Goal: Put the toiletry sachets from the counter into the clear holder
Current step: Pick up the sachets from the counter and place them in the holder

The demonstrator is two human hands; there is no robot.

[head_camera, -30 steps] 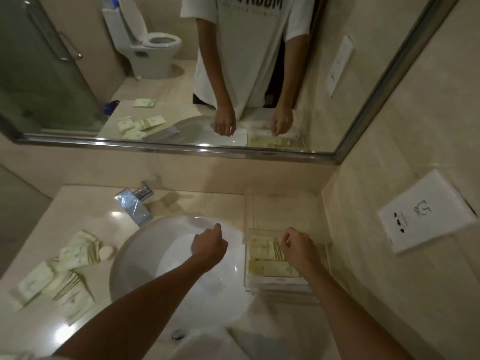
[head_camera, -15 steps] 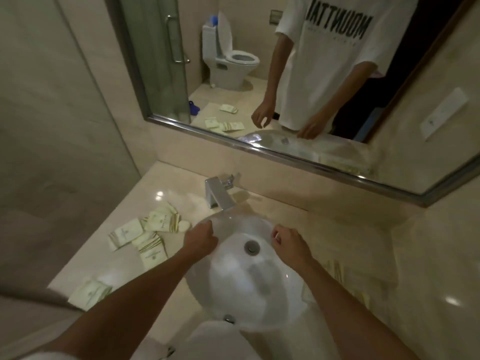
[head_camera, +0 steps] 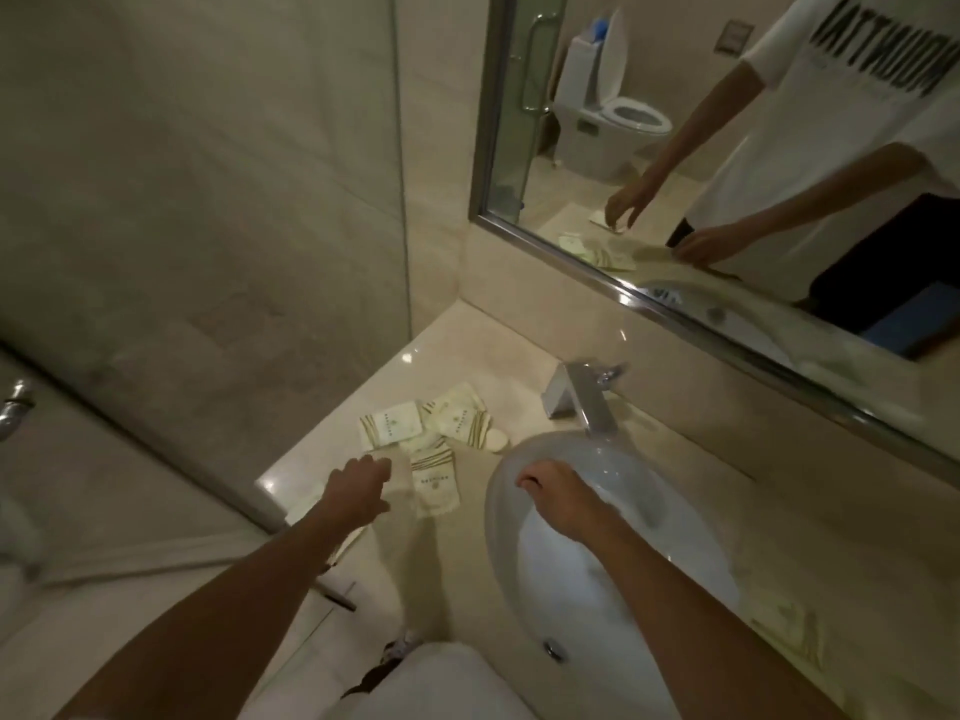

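Several pale sachets with striped edges lie on the beige counter left of the basin: one [head_camera: 389,428] at the far left, one [head_camera: 460,420] beside it and one [head_camera: 435,483] nearer me. My left hand [head_camera: 358,485] is stretched out low over the counter just left of the near sachet, fingers apart, holding nothing. My right hand [head_camera: 550,491] hangs over the basin with its fingers curled in and nothing visible in it. The clear holder [head_camera: 784,634] shows dimly at the lower right of the counter with sachets inside.
A white basin [head_camera: 500,517] sits mid-counter with a chrome faucet [head_camera: 576,400] behind it. A small round soap [head_camera: 496,440] lies by the sachets. A glass shower panel [head_camera: 208,262] bounds the counter's left end. A mirror [head_camera: 597,163] hangs above.
My view has swung left, away from the holder toward the sachets. My left hand has moved from over the basin to the counter beside the near sachet; my right hand left the holder and is over the basin.
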